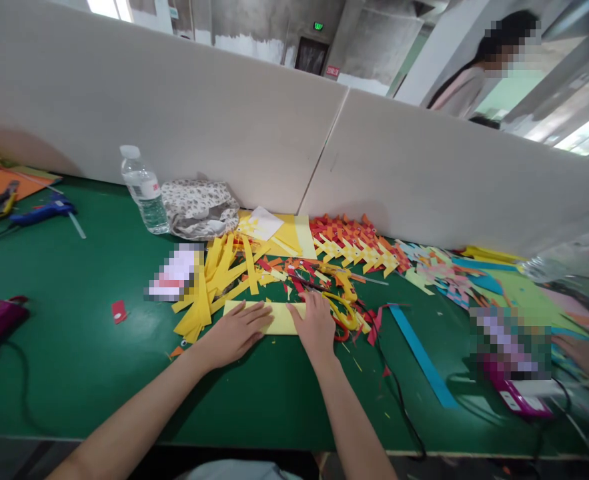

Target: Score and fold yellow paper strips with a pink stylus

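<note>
A folded piece of pale yellow paper lies on the green table in front of me. My left hand rests flat on its left part, fingers stretched out. On its right end lies my right hand, also with fingers extended and pressing down. Beyond the paper and to its left are many yellow paper strips. Scissors with yellow handles lie beside my right hand, partly covered by paper scraps. Woven red, orange and yellow paper pieces are heaped at the back.
A water bottle and a patterned cloth bag stand by the white partition. A blue glue gun lies left. A blue strip, a black cable and a purple power strip are right, near another person's hand.
</note>
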Motion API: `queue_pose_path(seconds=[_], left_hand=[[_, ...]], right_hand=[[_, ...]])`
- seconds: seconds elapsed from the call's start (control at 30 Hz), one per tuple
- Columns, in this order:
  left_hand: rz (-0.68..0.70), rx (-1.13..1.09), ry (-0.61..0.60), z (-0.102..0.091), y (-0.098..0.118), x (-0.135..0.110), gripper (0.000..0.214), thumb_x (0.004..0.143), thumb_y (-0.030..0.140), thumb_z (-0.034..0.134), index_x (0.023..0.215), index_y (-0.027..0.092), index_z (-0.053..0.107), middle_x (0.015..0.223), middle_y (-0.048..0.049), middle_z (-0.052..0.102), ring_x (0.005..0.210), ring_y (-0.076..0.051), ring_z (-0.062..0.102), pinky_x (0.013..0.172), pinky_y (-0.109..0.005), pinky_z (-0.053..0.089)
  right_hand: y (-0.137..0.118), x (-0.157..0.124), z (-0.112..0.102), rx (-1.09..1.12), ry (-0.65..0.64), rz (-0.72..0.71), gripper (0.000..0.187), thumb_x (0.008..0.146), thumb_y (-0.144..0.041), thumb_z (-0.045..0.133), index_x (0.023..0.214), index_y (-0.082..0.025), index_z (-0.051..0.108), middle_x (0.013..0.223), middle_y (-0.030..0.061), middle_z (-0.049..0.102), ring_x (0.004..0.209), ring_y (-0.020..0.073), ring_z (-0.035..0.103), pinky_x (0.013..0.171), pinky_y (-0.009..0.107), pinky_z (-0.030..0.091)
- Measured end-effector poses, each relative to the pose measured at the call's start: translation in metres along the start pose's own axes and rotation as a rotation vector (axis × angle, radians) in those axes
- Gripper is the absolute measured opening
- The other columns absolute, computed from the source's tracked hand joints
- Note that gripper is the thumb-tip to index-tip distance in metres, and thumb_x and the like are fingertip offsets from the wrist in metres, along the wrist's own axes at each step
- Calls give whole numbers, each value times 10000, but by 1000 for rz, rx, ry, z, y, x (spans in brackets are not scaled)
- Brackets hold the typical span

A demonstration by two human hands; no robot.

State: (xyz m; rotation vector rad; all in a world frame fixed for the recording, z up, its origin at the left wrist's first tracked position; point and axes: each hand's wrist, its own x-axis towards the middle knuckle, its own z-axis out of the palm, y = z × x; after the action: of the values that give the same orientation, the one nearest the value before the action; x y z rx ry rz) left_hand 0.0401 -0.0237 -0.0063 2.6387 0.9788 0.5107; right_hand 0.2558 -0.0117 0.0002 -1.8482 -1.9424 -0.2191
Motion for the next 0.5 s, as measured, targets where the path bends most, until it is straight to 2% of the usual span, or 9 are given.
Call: queue_pose_path(seconds=[0.07, 0.1, 0.17, 0.23, 0.3, 0.4, 0.47, 0.5], left_hand=[[-11, -1, 2, -1, 1, 1, 381, 960, 261, 331, 1328, 249, 429, 1402, -51, 467, 1328, -199, 366, 1098, -447, 281], [-11, -1, 5, -2, 1, 1, 368, 960, 265, 332, 1307, 240, 453, 1378, -60, 488, 1309, -201, 389, 1089, -440, 299], [-10, -10, 21, -2, 1, 2, 348, 955, 259, 345, 1270, 227, 491, 1319, -78, 528, 1261, -203, 438, 1057, -415, 349], [-21, -32, 48, -2, 1, 3, 342, 943, 246, 373, 1260, 215, 498, 1270, -92, 553, 1219, -206, 472, 1030, -398, 383], [-46, -53, 65, -1, 1, 2, 337, 934, 245, 393, 1253, 207, 497, 1249, -92, 572, 1198, -209, 493, 1031, -406, 384], [-89, -73, 94, -4, 2, 2, 320, 932, 262, 391, 1227, 210, 505, 1239, -79, 595, 1169, -212, 527, 1049, -441, 360], [-116, -99, 195, -9, 1, 1, 304, 925, 265, 398, 1203, 217, 511, 1220, -75, 609, 1149, -210, 544, 1057, -452, 346], [-139, -124, 305, -12, 1, 0, 282, 915, 265, 416, 1171, 216, 524, 1192, -76, 621, 1133, -208, 554, 1052, -448, 353]], right_hand=[[-1, -1, -6, 48, 71, -114, 285, 876, -358, 520, 1066, -174, 624, 1159, 125, 613, 1083, 277, 513, 865, 380, 411], [-2, -1, -10, 100, 65, -208, 278, 871, -343, 527, 1070, -179, 632, 1183, 118, 611, 1115, 276, 502, 915, 398, 388], [-3, -4, -15, 232, -41, -416, 272, 842, -349, 565, 1053, -200, 650, 1140, 94, 645, 1097, 257, 526, 944, 400, 377], [-5, -6, -19, 337, -174, -546, 323, 802, -387, 613, 1069, -208, 648, 1075, 81, 677, 1036, 242, 565, 931, 399, 395], [-7, -8, -20, 386, -226, -558, 344, 805, -383, 617, 1100, -208, 638, 1046, 80, 691, 998, 234, 590, 914, 407, 412], [-8, -9, -17, 381, -222, -536, 268, 877, -307, 525, 1102, -221, 643, 1003, 72, 710, 965, 226, 618, 870, 395, 448], [-6, -8, -15, 355, -221, -531, 281, 915, -267, 447, 1114, -227, 641, 1004, 76, 713, 959, 230, 626, 856, 396, 461], [-6, -7, -14, 346, -193, -513, 298, 926, -256, 419, 1127, -227, 637, 1025, 81, 709, 968, 233, 627, 867, 402, 460]])
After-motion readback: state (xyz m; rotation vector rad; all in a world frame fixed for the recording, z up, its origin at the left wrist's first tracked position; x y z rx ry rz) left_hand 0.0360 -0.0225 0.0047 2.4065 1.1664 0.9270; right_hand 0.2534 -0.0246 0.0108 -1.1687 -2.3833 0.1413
